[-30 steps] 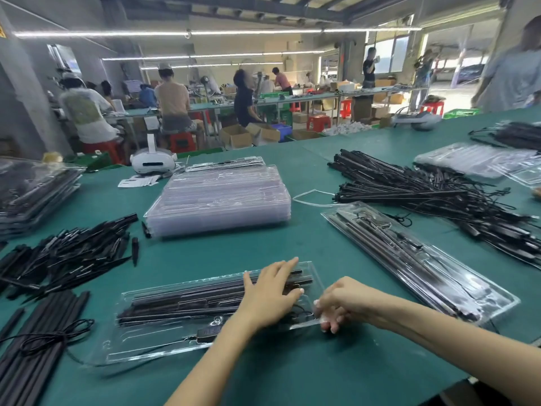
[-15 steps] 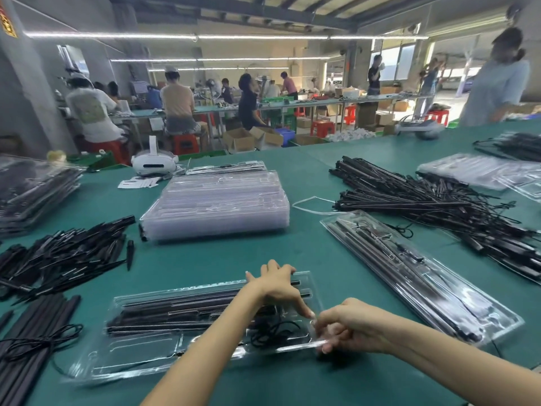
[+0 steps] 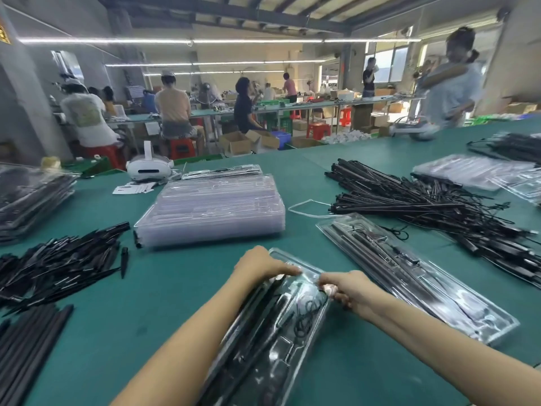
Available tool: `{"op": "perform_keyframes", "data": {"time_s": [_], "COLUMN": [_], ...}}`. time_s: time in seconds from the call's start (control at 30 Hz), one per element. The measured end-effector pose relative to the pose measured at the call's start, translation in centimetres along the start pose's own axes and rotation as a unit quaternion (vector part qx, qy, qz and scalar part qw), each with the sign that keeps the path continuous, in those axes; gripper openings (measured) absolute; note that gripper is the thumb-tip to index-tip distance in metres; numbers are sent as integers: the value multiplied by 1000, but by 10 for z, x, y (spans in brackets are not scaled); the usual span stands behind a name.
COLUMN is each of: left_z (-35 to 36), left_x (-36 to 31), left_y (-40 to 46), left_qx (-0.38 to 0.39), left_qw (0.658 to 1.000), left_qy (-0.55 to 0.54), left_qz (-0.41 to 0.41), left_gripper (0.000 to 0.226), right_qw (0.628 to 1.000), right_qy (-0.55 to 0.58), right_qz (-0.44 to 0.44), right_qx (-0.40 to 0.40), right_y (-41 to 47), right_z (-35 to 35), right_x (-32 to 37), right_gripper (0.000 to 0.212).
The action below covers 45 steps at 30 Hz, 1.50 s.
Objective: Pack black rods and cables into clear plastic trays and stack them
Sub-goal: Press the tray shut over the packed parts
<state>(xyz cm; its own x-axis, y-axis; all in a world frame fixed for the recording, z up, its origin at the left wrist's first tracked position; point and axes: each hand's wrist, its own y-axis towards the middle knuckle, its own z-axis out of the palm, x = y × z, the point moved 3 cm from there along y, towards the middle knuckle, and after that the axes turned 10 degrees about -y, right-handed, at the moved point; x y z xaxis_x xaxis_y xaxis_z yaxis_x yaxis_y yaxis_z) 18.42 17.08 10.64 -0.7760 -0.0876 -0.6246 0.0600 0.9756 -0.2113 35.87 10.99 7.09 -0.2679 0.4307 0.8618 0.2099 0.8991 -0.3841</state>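
A clear plastic tray filled with black rods and a coiled cable lies lengthwise in front of me, its far end raised. My left hand grips the tray's far left edge. My right hand pinches its far right edge. Another filled tray lies on the green table to the right. A stack of empty clear trays stands in the middle. Loose black rods with cables are heaped at the right.
Black spikes are piled at the left, with long black rods near the front left edge. Filled trays are stacked at the far left. A white headset sits at the back. More trays lie far right. People work beyond the table.
The tray lay crosswise with my left hand flat on it. Both hands have since taken its right end and swung it round, so it now points away from me.
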Motion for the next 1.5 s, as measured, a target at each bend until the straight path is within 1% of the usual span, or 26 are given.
{"op": "perform_keyframes", "data": {"time_s": [0.07,0.1,0.13,0.23,0.33,0.43,0.53,0.63,0.73,0.8,0.87,0.93,0.97,1.03,1.07,1.13,1.2,1.33,1.37,1.5], "left_z": [-4,-6,-7,-9,-8,-4,-1,3,5,8,10,9,7,3,0,-3,-3,-4,-5,-9], "left_x": [8,12,15,20,16,17,22,26,29,31,32,32,32,31,31,32,34,38,38,33], "left_y": [2,2,4,12,18,26,33,35,36,37,37,37,36,34,33,31,29,28,27,29], "left_qx": [18,28,35,37,63,103,119,130,117,109,93,85,91,116,126,136,142,170,170,159], "left_qw": [1000,999,999,998,995,993,992,988,987,988,992,994,993,986,982,979,976,962,963,974], "left_qy": [-21,-29,-34,-34,-39,-20,-29,-85,-103,-104,-81,-60,-68,-120,-141,-154,-164,-210,-207,-162], "left_qz": [-6,-5,-2,30,68,56,35,23,24,23,29,33,32,22,12,-5,-15,-33,-28,-2], "left_gripper": [88,82,73,44,28,22,15,14,11,8,10,8,10,19,17,11,12,33,33,14], "right_qw": [1000,1000,1000,994,989,987,984,981,980,979,976,978,981,986,986,983,979,976,976,977], "right_qy": [9,12,2,-77,-106,-118,-147,-177,-186,-192,-208,-194,-172,-126,-117,-127,-147,-157,-159,-158], "right_qz": [-2,-10,-23,-74,-103,-111,-98,-77,-59,-51,-52,-54,-49,-33,-27,-21,-18,-12,-12,-12], "right_qx": [-3,-1,0,-6,3,23,30,33,31,33,39,56,70,102,117,134,143,151,149,143], "right_y": [6,8,11,17,21,28,34,37,39,40,42,44,45,47,47,46,45,43,43,43], "right_z": [5,8,11,21,33,42,46,46,48,48,48,48,48,47,47,47,47,47,48,51], "right_x": [2,3,4,8,17,26,30,31,33,33,32,31,32,33,33,36,38,41,41,40], "right_gripper": [14,13,12,22,15,10,11,12,13,18,21,20,18,19,19,18,16,15,16,25]}}
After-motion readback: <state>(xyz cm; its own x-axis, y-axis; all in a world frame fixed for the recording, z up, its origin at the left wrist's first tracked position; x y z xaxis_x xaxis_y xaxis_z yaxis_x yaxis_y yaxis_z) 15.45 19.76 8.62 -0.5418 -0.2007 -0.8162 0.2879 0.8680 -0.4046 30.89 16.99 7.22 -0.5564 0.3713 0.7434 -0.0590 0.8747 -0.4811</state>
